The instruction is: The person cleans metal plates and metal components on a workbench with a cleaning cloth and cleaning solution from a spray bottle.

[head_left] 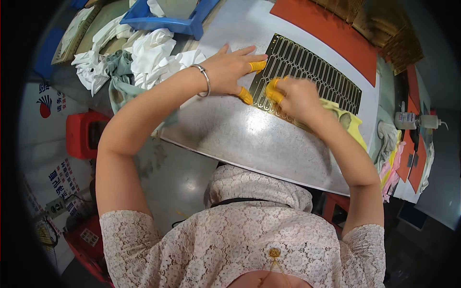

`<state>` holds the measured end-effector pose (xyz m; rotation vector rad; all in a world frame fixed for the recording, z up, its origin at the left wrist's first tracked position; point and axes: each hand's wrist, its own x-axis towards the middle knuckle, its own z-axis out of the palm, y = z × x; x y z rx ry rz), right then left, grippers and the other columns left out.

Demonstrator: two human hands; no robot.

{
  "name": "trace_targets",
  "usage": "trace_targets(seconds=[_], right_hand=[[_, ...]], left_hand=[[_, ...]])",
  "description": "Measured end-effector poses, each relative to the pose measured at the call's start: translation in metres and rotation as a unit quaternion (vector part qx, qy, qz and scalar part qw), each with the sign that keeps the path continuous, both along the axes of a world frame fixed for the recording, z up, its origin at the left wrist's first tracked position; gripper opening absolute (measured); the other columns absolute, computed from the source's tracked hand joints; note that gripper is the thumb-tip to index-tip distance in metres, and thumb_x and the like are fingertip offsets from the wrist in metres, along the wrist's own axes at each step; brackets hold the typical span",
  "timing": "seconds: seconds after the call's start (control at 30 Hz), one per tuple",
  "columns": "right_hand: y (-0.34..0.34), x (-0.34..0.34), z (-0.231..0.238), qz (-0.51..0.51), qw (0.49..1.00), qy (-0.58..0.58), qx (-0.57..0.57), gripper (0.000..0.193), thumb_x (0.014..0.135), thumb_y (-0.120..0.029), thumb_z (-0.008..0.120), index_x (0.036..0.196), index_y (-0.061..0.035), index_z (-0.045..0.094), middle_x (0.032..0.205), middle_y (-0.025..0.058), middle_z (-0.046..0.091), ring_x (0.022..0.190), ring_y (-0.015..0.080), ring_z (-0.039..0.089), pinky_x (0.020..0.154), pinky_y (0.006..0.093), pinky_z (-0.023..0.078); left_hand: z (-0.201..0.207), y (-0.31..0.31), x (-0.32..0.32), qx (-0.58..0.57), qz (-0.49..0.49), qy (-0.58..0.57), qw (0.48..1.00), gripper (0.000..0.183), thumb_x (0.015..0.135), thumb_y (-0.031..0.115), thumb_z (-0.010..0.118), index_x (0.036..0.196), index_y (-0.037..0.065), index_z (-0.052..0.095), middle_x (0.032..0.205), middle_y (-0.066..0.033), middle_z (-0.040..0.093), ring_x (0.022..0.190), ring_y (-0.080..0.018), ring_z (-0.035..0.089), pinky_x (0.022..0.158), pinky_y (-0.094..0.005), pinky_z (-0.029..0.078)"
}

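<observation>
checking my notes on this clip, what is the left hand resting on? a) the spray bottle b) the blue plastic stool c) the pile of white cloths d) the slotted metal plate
d, the left hand lies flat on the edge of the slotted metal plate, its yellow-capped fingers touching it.

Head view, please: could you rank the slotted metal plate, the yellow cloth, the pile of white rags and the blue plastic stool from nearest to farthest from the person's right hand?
From the right hand:
1. Slotted metal plate: directly under it, touching.
2. Yellow cloth: just beside the wrist, on the right.
3. Pile of white rags: far left, beyond the left hand.
4. Blue plastic stool: upper left, behind the rags.
</observation>
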<state>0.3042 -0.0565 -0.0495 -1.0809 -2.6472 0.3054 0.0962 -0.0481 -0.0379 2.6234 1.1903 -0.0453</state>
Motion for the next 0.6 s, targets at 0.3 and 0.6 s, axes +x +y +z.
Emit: trace_targets(seconds=[0.3,0.6], right_hand=[[-0.016,0.007,0.003,0.038,0.998,-0.049,-0.022,0.015,0.075,-0.023,0.058,0.079,-0.0093,0.062,0.066,0.0090,0.058,0.058,0.0260,0.057,0.052,0.0360,0.045],[0.010,0.029,0.009,-0.039,0.998,-0.027,-0.038,0.012,0.073,-0.020,0.059,0.078,-0.0088,0.062,0.066,0.0096,0.058,0.059,0.0255,0.058,0.053,0.0353,0.046]], left_hand=[[0.000,-0.003,0.002,0.016,-0.007,0.045,0.999,0.069,0.068,0.032,0.066,0.126,0.010,0.039,0.139,0.0011,0.022,0.129,-0.0222,0.017,0.096,-0.0594,0.024],[0.003,0.000,0.002,0.015,0.007,0.013,1.000,0.074,0.066,0.038,0.067,0.128,0.011,0.036,0.139,0.0007,0.022,0.129,-0.0221,0.016,0.097,-0.0584,0.023]])
